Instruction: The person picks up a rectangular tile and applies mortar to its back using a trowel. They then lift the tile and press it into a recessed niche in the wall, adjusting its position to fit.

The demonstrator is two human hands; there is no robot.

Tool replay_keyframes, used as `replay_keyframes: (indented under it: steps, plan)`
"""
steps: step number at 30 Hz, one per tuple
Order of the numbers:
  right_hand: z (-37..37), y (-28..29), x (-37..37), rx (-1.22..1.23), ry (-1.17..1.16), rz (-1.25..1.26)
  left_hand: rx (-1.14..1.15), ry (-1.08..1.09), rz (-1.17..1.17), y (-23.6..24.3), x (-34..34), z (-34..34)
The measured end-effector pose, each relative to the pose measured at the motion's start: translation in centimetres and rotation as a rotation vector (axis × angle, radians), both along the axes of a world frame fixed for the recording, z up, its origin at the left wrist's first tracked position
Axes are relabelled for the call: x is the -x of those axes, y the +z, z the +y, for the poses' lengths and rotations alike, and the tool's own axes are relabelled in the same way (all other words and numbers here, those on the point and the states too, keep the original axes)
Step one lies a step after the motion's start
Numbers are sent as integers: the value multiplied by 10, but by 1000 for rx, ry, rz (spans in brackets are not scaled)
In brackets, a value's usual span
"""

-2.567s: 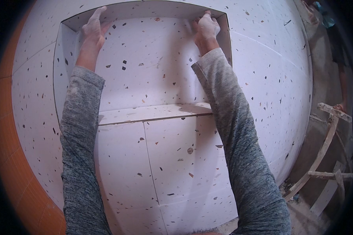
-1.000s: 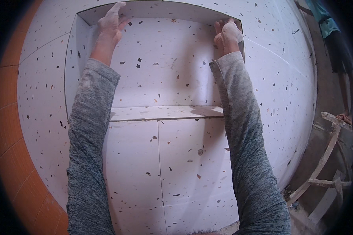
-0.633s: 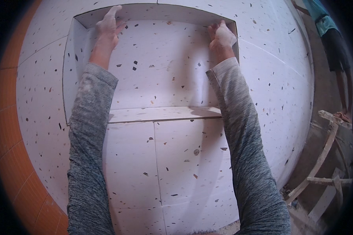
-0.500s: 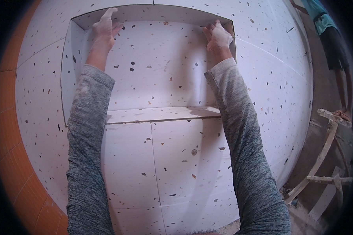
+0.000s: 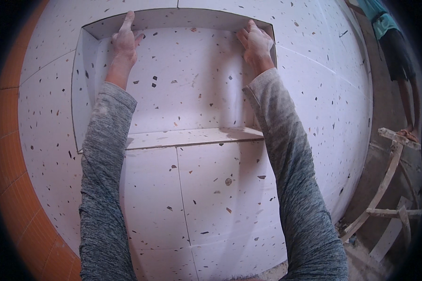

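Both my arms reach up into a recessed wall niche (image 5: 183,98) lined with white, dark-flecked tiles. My left hand (image 5: 124,47) is at the niche's upper left, thumb pointing up against the top tile (image 5: 187,18) and the fingers spread, holding nothing. At the upper right, my right hand (image 5: 257,46) has its thumb up near the same top tile, close to the side wall. Its fingers look stretched and apart, partly hidden behind the hand. Below, the niche's ledge tile (image 5: 192,137) spans between my forearms.
Speckled white tiles (image 5: 215,201) cover the wall around the niche. Orange tiles (image 5: 7,150) run down the left side. To the right, a person (image 5: 398,56) in a teal top and dark shorts stands on a rough wooden trestle (image 5: 384,187), with pale boards leaning beneath.
The view has shifted slightly, so the niche sits a little lower and further left. Both hands remain by the top tile; nothing has been taken hold of or let go.
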State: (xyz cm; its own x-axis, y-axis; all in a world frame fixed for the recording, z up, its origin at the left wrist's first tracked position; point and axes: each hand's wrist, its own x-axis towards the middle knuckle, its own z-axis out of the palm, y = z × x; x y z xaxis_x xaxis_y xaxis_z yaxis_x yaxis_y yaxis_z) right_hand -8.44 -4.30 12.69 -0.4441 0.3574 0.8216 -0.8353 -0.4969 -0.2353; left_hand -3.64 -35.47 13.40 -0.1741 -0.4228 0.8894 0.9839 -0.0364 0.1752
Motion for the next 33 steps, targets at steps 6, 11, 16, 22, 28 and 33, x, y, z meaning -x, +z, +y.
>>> replay_keyframes:
  steps: [6, 11, 16, 22, 28, 33]
  plan:
    - [-9, -2, -5, -43, -8, 41, 63, 79, 22, 5, 8, -11]
    - [-11, -3, 0, -51, 25, 128, 86, 131, 52, 0, 3, -1]
    - [-20, -6, -1, -80, 33, 163, 55, 102, 24, -1, -3, 0]
    - [-22, -11, -2, -173, 9, 156, 117, 116, 83, -4, -1, -4]
    - [-10, -13, 2, -38, 78, 53, -52, -7, 67, 1, -1, -6]
    - [-7, -21, 12, -81, 25, 93, -2, 9, 74, 0, -5, -7]
